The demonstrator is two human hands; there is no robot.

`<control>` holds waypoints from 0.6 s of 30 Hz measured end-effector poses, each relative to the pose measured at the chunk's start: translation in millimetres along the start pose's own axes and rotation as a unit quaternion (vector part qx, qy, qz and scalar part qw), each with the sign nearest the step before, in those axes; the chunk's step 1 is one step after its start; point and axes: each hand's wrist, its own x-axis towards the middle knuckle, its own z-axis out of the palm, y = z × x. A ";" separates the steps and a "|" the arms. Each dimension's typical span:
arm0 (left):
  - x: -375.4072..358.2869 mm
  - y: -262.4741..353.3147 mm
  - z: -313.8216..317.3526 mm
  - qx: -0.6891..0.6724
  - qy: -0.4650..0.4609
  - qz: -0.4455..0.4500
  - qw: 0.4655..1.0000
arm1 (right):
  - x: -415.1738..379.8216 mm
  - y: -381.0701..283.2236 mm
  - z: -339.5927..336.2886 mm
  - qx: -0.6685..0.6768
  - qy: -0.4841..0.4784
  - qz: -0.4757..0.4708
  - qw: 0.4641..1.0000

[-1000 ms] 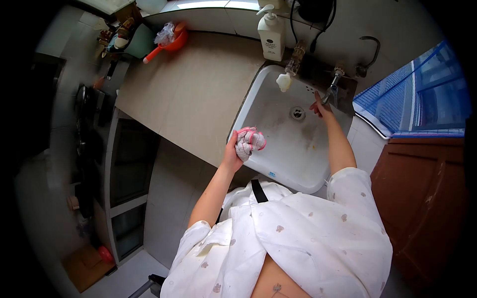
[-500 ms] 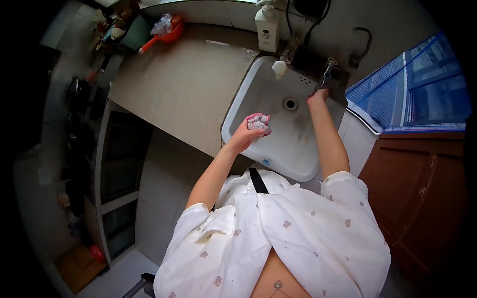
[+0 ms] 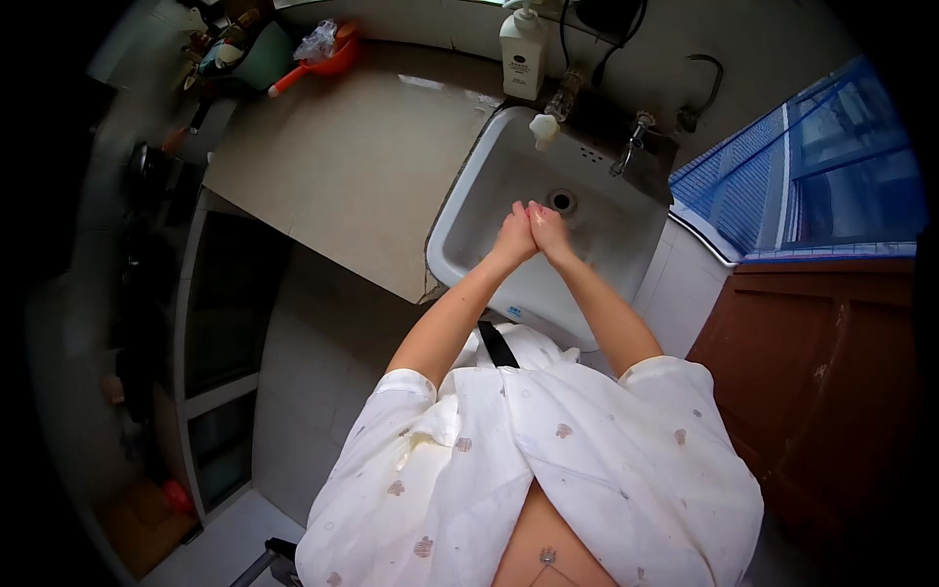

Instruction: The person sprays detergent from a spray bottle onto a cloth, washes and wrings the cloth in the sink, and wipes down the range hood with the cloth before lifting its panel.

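Observation:
Over the white sink (image 3: 469, 230) my left hand (image 3: 515, 235) and my right hand (image 3: 550, 230) are pressed together side by side, fingers bent inward. The cloth is not visible now; whatever lies between the palms is hidden. Just beyond the fingertips is the round drain (image 3: 561, 201). At the sink's back right stands the metal faucet (image 3: 634, 145), apart from both hands.
A white pump bottle (image 3: 523, 57) stands behind the sink, beside a second tap with a white fitting (image 3: 544, 127). Left of the sink runs a beige counter (image 3: 352, 166) with an orange-red ladle (image 3: 333, 61). Blue curtains (image 3: 841, 166) hang at right.
My right hand has left the faucet and moved left to meet my left hand. My left hand has shifted slightly right, and the white and pink cloth it held is out of sight.

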 end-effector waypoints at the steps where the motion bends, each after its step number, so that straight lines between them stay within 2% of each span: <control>1: 2.7 -4.6 3.8 -0.002 -0.006 0.001 1.000 | -5.6 -15.8 -9.0 -0.078 0.008 -0.029 0.996; 3: 5.8 -13.7 6.3 0.015 -0.076 0.025 0.997 | -8.2 -24.0 -18.3 -0.117 0.001 -0.043 0.992; 4: -3.0 -4.0 -0.1 -0.004 -0.057 0.094 0.994 | -9.2 -25.5 -20.2 -0.154 -0.011 -0.060 0.986; 5: -7.2 6.7 -9.2 -0.004 -0.059 0.093 0.994 | -8.3 -25.6 -22.6 -0.154 -0.011 -0.058 0.986; 7: -12.1 22.3 -22.6 0.004 -0.184 -0.042 0.982 | -5.0 -26.2 -29.7 -0.276 -0.003 -0.283 0.919; 8: -12.2 20.6 -20.6 0.003 -0.185 -0.043 0.982 | -2.8 -26.8 -32.9 -0.276 -0.004 -0.281 0.919; 10: -12.9 21.2 -17.2 0.032 -0.122 -0.013 0.992 | 0.7 -32.9 -41.4 -0.289 -0.038 -0.386 0.876; 14: -16.2 32.9 -25.5 0.042 -0.138 -0.028 0.989 | 7.2 -34.8 -49.6 -0.257 -0.060 -0.440 0.858; 16: -18.6 32.7 -26.7 0.080 -0.105 0.016 0.991 | 11.2 -36.4 -51.3 -0.237 -0.080 -0.492 0.834; 18: -19.3 35.0 -29.5 0.072 -0.099 0.020 0.992 | 11.8 -42.9 -55.6 -0.236 -0.094 -0.506 0.824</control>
